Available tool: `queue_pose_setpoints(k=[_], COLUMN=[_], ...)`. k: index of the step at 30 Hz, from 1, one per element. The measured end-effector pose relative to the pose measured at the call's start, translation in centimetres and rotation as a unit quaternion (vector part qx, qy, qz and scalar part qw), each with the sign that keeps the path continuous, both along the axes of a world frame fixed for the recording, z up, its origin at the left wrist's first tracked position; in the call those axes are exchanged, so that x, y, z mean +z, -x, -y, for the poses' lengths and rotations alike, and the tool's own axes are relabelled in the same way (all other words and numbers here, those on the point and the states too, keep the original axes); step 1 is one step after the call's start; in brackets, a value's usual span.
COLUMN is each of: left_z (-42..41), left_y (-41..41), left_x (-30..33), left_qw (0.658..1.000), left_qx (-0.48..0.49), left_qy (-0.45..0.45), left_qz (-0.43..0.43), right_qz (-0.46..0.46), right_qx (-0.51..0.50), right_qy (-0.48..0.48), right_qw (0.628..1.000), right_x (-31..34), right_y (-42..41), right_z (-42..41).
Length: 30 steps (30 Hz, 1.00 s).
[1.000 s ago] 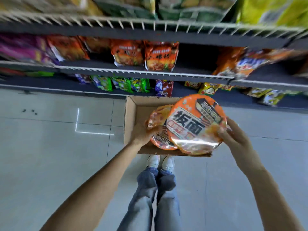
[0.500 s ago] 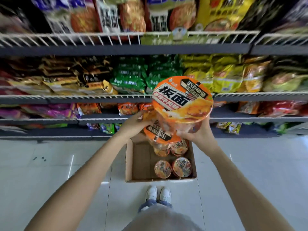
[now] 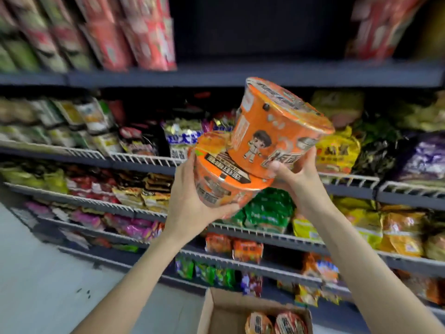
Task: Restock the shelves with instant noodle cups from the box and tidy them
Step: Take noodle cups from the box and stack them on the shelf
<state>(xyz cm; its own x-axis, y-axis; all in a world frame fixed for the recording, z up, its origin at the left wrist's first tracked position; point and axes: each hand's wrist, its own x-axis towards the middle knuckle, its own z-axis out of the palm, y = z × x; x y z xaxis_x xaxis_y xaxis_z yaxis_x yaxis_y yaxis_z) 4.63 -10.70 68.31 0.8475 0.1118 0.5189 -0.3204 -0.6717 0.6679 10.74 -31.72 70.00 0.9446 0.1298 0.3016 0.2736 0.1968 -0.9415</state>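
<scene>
I hold two orange instant noodle cups up in front of the shelves. My left hand grips the lower cup from below and the side. My right hand grips the upper cup, which tilts to the right and rests on the lower cup's lid. The cardboard box stands on the floor at the bottom of the view, with two more cups showing inside. Above the cups, the top shelf has a dark gap between red packs.
Wire-fronted shelves hold several rows of snack and noodle packets. Red packs stand at the upper left and more red packs at the upper right. Pale floor tiles lie to the left of the box.
Both hands have lifted the two cups from over the box up to mid-shelf height. The view has tilted upward, so the upper shelf now shows and the box sits at the bottom edge.
</scene>
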Motion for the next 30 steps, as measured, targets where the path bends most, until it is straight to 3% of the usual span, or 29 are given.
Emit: queue_pose_setpoints(k=[7,14,22,30], left_z=[-3.2,-4.0,-6.3,-9.6], left_y=[-2.9,-12.1,-23.9,-32.6], left_x=[10.0,17.4,20.5,19.6], left_qw=[0.988,0.978,0.989,0.998], left_qx=[0.052,0.058,0.038,0.032], left_qy=[-0.060,-0.062,-0.052,-0.006], left_qz=[0.135,0.189,0.135,0.049], right_qz=[0.075,0.138,0.220,0.146], right_qx=[0.023,-0.073,-0.212,-0.264], right_qy=[-0.032,-0.067,0.039,0.139], right_qw=[0.996,0.986,0.951,0.943], right_x=[10.1,17.9,23.5,24.5], right_y=[-3.1,-10.1,-18.1,-26.5], right_z=[-3.6,-7.3,-10.5,-15.4])
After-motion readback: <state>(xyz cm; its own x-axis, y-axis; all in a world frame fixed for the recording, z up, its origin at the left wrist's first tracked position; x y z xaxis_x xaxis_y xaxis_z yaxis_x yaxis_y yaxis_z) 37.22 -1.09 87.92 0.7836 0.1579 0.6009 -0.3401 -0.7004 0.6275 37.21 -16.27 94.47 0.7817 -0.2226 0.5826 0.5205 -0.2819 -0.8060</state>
